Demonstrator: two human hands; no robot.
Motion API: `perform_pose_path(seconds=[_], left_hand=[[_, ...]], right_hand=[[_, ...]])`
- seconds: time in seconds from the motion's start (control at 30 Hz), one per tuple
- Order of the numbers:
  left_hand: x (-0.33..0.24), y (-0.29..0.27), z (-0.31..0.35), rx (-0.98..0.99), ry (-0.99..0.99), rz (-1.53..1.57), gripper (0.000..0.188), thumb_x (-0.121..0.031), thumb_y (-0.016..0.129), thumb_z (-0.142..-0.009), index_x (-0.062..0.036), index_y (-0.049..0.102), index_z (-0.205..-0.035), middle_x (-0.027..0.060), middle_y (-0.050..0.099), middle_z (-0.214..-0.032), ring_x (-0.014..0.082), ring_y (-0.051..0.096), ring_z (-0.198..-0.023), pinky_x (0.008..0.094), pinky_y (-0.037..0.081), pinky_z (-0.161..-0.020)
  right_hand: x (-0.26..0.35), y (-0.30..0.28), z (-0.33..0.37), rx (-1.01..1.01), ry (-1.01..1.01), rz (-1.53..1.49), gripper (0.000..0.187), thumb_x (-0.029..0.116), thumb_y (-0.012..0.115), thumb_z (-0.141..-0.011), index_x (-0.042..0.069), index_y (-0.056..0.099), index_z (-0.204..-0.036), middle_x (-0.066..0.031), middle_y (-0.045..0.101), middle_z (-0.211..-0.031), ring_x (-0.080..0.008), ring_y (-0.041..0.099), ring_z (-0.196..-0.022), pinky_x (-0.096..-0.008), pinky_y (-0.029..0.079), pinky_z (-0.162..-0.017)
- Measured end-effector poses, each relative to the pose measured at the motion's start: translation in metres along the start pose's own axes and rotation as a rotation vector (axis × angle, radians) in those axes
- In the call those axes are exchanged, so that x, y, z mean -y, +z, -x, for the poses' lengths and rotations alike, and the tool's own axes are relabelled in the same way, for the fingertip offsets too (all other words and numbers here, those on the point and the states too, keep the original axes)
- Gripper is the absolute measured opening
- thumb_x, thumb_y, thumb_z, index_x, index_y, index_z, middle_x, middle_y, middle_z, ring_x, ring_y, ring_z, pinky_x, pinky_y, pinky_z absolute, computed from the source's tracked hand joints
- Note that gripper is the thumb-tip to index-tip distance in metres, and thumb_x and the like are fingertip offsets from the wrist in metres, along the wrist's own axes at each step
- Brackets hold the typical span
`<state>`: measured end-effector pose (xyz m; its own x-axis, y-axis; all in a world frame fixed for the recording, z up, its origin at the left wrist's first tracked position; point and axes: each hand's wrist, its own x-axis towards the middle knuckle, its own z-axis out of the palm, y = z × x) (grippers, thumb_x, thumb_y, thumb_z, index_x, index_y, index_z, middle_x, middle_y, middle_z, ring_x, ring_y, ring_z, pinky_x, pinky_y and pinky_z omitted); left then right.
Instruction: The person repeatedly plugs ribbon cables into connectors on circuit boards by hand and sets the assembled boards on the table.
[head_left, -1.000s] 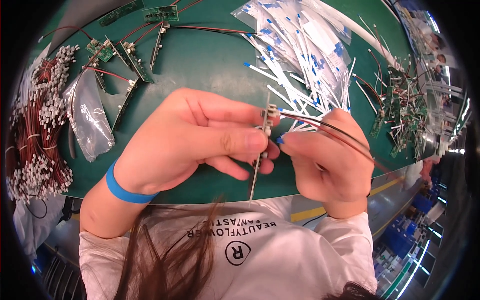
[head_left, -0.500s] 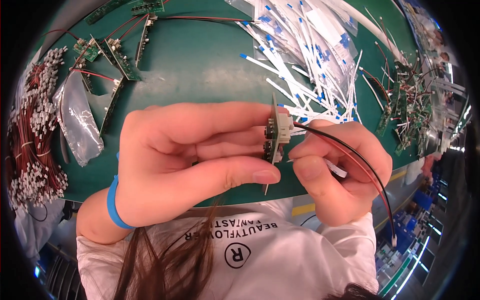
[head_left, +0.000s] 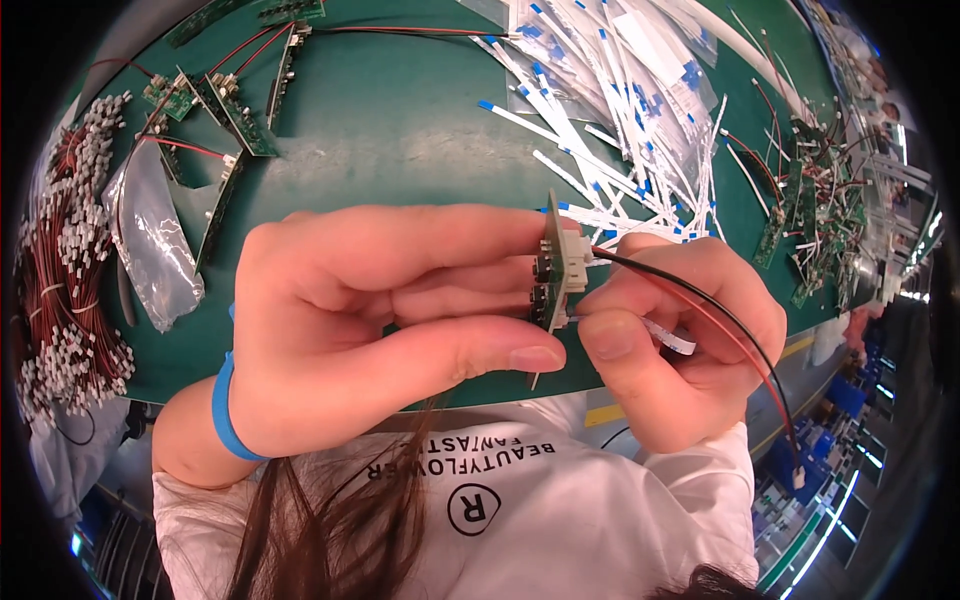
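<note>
Between the thumb and fingers of my left hand (head_left: 340,320) stands a small green circuit board (head_left: 555,262), held on edge with its white connectors facing right. A red and black cable (head_left: 715,305) is plugged into the upper connector; it arches over my right hand and its loose white plug hangs down at the right. My right hand (head_left: 690,335) pinches a white flat ribbon cable (head_left: 668,338) between thumb and forefinger. The ribbon's tip is at the board's lower connector; whether it is inside I cannot tell.
Bundled red and black cables (head_left: 62,270) and a clear plastic bag (head_left: 155,235) lie at the left. Wired boards (head_left: 240,118) stand behind them. Loose white ribbon cables with blue ends (head_left: 610,130) spread at the back right, and a heap of boards (head_left: 815,195) sits at the far right.
The ribbon's tip has come up against the board's lower connector, closing a small gap. The board has shifted slightly right, and the hanging plug has swung a little right and up.
</note>
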<state>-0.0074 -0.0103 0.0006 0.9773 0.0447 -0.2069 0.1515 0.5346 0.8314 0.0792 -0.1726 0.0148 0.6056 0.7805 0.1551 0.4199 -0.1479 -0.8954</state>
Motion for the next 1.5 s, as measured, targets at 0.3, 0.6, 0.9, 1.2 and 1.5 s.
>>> perform_pose_path(seconds=[0.3, 0.6, 0.9, 1.2, 1.5], left_hand=[[-0.002, -0.001, -0.001, -0.012, -0.025, -0.127, 0.038, 0.009, 0.059, -0.060, 0.0133, 0.050, -0.097, 0.0175, 0.058, -0.087, 0.0162, 0.057, -0.075, 0.0242, 0.046, -0.071], [0.007, -0.007, -0.004, 0.023, 0.201, -0.354, 0.032, 0.002, 0.065, -0.059, 0.0111, 0.056, -0.088, 0.0151, 0.061, -0.074, 0.0144, 0.058, -0.066, 0.0249, 0.044, -0.071], [0.011, -0.008, -0.005, 0.047, 0.285, -0.433, 0.033, 0.003, 0.063, -0.061, 0.0118, 0.054, -0.091, 0.0155, 0.061, -0.077, 0.0137, 0.058, -0.067, 0.0231, 0.045, -0.067], [0.005, -0.004, -0.002, 0.025, 0.110, -0.316, 0.039, 0.007, 0.059, -0.064, 0.0130, 0.048, -0.101, 0.0149, 0.060, -0.080, 0.0124, 0.057, -0.070, 0.0204, 0.045, -0.064], [0.007, -0.008, -0.004, 0.030, 0.205, -0.463, 0.031, 0.001, 0.063, -0.062, 0.0117, 0.055, -0.090, 0.0158, 0.061, -0.077, 0.0143, 0.058, -0.068, 0.0230, 0.045, -0.067]], right_hand=[[0.000, -0.002, 0.000, 0.029, -0.040, 0.038, 0.026, 0.016, 0.069, -0.064, -0.001, 0.052, -0.075, -0.0039, 0.056, -0.065, -0.0068, 0.046, -0.056, -0.0228, 0.041, -0.065], [0.005, 0.006, 0.004, -0.017, 0.163, -0.175, 0.029, 0.016, 0.068, -0.066, -0.002, 0.050, -0.081, -0.0046, 0.056, -0.067, -0.0072, 0.049, -0.060, -0.0199, 0.040, -0.057], [0.002, 0.003, 0.006, 0.010, 0.159, -0.070, 0.024, 0.012, 0.065, -0.069, -0.001, 0.050, -0.082, -0.0046, 0.055, -0.067, -0.0074, 0.050, -0.061, -0.0196, 0.040, -0.057], [0.004, 0.001, 0.006, 0.019, 0.177, -0.075, 0.024, 0.015, 0.066, -0.068, -0.001, 0.051, -0.077, -0.0049, 0.055, -0.067, -0.0079, 0.050, -0.061, -0.0200, 0.040, -0.057], [0.007, -0.001, 0.003, 0.049, 0.233, -0.101, 0.024, 0.014, 0.068, -0.065, -0.001, 0.052, -0.075, -0.0038, 0.056, -0.065, -0.0067, 0.048, -0.058, -0.0193, 0.039, -0.055]])
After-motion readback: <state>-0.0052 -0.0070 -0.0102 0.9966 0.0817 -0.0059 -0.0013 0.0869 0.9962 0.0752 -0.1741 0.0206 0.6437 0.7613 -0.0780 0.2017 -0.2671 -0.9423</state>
